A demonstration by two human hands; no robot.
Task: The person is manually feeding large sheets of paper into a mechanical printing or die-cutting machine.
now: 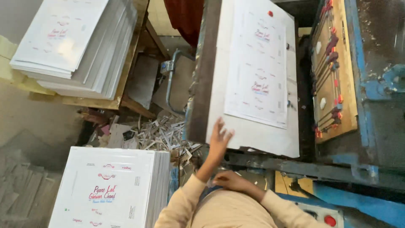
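My left hand [220, 138] reaches forward with its fingers spread and touches the near edge of the white platen [253, 137] of a press. A printed white sheet [258, 63] lies flat on that platen, apart from my fingers. My right hand [231, 180] rests close to my body, just below the platen's edge, with nothing visible in it. Its fingers are too blurred to tell whether they are curled. Both sleeves are beige.
A stack of printed sheets [110, 188] stands at my left, and another stack [71, 38] sits on a wooden pallet farther off. Paper scraps [162, 134] litter the floor. At the right are a wooden die board [334, 71], the blue machine frame [367, 88] and a red button [330, 220].
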